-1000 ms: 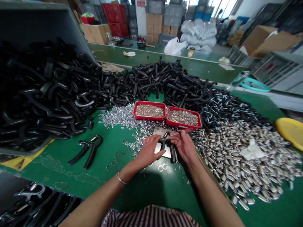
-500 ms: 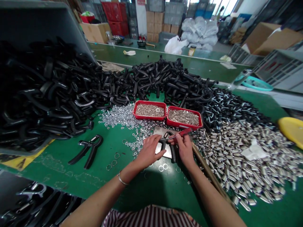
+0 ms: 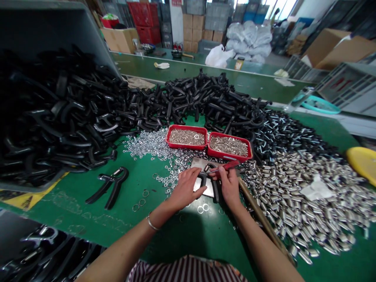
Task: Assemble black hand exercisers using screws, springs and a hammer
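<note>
Red tool [image 3: 230, 165] clamped in right hand [image 3: 231, 186] now shows more; left hand [image 3: 184, 186] clamps handgrip [image 3: 216, 190].

The tool [image 3: 232, 165] is red, the hand grip [image 3: 216, 191] black, the table [image 3: 102, 231] green, the shirt [image 3: 188, 271] striped.

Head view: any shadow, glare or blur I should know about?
Head view: soft shadow on the green table below the left hand; window at the back washed out; black handles merge inside the dim grey crate; red tool's tip too small to judge.
</note>
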{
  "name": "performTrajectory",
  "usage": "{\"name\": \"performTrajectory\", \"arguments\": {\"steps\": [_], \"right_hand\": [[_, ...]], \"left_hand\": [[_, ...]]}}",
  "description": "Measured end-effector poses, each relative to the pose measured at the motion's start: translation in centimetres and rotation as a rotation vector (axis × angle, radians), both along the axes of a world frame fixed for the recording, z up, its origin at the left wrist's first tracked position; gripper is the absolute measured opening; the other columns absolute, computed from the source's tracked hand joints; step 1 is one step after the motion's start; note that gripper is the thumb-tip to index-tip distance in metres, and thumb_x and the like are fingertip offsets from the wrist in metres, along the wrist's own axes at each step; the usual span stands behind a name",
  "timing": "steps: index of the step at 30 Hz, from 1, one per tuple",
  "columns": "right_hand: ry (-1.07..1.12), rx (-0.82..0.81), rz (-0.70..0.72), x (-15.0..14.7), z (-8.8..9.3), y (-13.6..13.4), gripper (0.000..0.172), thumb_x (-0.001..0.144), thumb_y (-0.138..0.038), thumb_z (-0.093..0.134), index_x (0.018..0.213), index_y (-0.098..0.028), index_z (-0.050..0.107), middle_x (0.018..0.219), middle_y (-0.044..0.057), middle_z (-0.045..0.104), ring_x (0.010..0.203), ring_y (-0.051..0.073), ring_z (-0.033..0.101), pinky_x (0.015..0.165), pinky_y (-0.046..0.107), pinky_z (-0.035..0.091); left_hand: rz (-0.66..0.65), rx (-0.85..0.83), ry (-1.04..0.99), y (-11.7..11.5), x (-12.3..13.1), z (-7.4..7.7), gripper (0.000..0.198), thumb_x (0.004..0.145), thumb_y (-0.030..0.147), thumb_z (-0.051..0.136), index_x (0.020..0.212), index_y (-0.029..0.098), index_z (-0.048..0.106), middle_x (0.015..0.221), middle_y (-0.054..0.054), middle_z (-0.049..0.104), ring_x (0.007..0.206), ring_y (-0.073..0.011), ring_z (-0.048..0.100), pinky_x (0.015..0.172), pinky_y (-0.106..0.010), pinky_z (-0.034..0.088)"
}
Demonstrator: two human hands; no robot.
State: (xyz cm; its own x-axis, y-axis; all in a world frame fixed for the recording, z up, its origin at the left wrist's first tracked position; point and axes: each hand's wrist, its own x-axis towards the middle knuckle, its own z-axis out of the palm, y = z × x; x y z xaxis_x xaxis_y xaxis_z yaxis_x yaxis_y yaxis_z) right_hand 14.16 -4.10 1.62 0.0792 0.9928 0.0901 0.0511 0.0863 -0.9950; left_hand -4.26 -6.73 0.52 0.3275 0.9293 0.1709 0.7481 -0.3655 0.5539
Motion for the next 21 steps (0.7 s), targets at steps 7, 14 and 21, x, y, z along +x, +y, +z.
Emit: {"name": "performTrajectory", "arguments": {"steps": [7, 14, 21], "right_hand": [[-0.445, 0.118, 0.152, 0.6, 0.4, 0.3, 0.023, 0.097, -0.045, 0.05, 0.104, -0.024, 0.056, 0.096, 0.008, 0.071, 0.086, 0.027, 0.07, 0.083, 0.043, 0.054], [-0.191, -0.078, 0.361, 1.6, 3.6, 2.6, 0.03, 0.093, -0.054, 0.052, 0.092, -0.024, 0.054, 0.061, -0.002, 0.063, 0.051, 0.018, 0.059, 0.055, 0.032, 0.052], [0.197, -0.149, 0.273, 4.2, 2.8, 2.3, 0.032, 0.089, -0.052, 0.06, 0.1, -0.023, 0.054, 0.083, 0.003, 0.072, 0.065, 0.018, 0.068, 0.063, 0.036, 0.059]], "left_hand": [[0.034, -0.018, -0.024, 0.0, 0.4, 0.1, 0.054, 0.095, 0.045, 0.051, 0.142, 0.021, 0.04, 0.141, -0.013, 0.047, 0.132, -0.0292, 0.04, 0.112, -0.048, 0.03], [0.047, 0.02, 0.035, -0.2, 1.4, 0.8, 0.054, 0.094, 0.042, 0.053, 0.141, 0.019, 0.042, 0.138, -0.014, 0.048, 0.131, -0.0304, 0.04, 0.11, -0.05, 0.029], [0.045, 0.02, 0.049, -0.1, 1.3, 0.7, 0.054, 0.094, 0.043, 0.054, 0.141, 0.02, 0.043, 0.137, -0.012, 0.05, 0.129, -0.0296, 0.043, 0.11, -0.048, 0.03]]}}
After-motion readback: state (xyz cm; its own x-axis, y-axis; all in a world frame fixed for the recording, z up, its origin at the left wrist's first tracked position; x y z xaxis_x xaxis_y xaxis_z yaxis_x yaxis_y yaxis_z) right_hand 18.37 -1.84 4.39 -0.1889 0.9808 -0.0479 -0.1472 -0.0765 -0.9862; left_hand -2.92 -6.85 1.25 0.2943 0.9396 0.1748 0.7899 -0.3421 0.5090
